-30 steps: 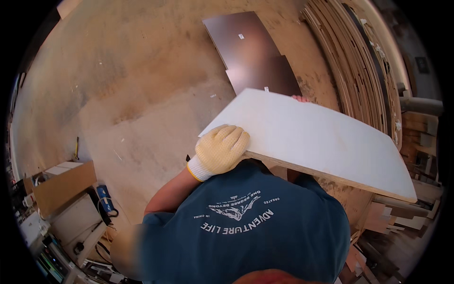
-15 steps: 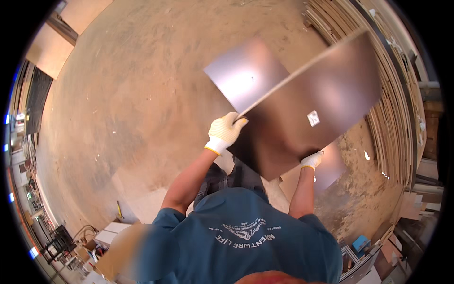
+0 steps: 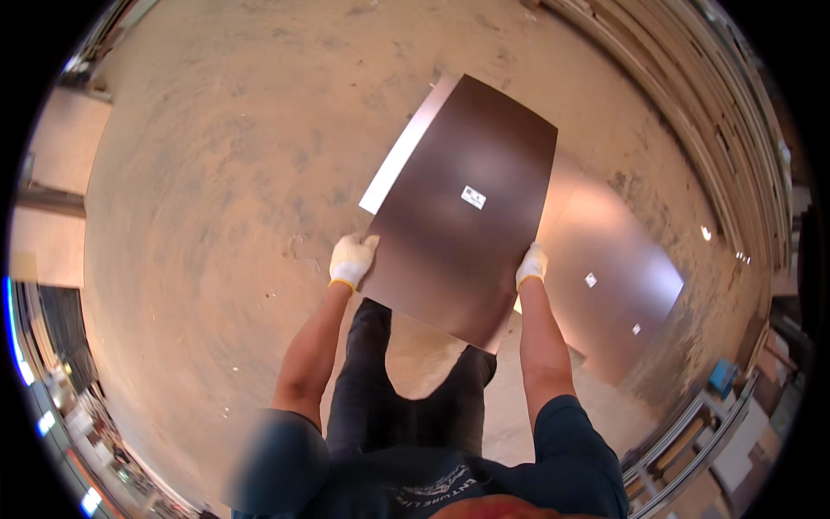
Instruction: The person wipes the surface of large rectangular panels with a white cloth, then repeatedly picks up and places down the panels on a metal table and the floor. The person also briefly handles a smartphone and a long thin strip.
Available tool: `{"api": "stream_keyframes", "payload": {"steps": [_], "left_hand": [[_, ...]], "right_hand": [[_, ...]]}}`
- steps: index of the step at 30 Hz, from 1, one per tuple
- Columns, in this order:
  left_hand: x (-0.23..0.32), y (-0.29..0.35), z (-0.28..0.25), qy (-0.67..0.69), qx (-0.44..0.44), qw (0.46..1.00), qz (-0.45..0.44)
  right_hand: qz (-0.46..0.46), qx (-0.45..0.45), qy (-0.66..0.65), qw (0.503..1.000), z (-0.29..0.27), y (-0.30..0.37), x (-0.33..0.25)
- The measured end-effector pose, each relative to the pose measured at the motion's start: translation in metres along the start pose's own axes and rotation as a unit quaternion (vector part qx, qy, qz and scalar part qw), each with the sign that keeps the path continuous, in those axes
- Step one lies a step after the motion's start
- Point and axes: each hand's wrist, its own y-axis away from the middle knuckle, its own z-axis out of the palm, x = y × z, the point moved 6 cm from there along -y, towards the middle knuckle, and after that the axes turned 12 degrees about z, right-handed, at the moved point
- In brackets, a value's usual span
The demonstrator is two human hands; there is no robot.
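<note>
I hold a large dark brown board point(image 3: 462, 208) flat out in front of me, its dark face up and a small white sticker near its middle. A pale edge shows along its left side. My left hand point(image 3: 352, 260), in a white glove, grips the board's near left edge. My right hand point(image 3: 531, 265), also gloved, grips its near right edge. My dark trousers and legs show below the board, above the dusty floor.
More dark brown boards point(image 3: 618, 285) lie flat on the sandy floor to the right. Long wooden boards point(image 3: 692, 104) are stacked along the upper right. Shelving and a blue box point(image 3: 720, 377) sit at the lower right; benches and clutter line the left rim.
The board has turned over from pale face up to dark face up and now lies flatter in front of me. My right hand has come onto its right edge, and my view has swung round.
</note>
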Motion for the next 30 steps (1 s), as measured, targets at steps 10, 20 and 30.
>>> {"api": "stream_keyframes", "payload": {"steps": [10,20,30], "left_hand": [[-0.106,-0.132,0.053,-0.027,-0.069,0.997,-0.030],[-0.161,-0.030,0.153,-0.185,-0.508,0.840,-0.038],[0.036,0.113,0.262,-0.170,-0.548,0.733,0.365]], "right_hand": [[0.074,0.054,0.135,0.987,0.104,-0.050,0.049],[0.120,-0.058,0.327,0.936,-0.026,-0.084,0.177],[0.117,-0.143,0.369,0.911,-0.290,0.061,0.432]]}}
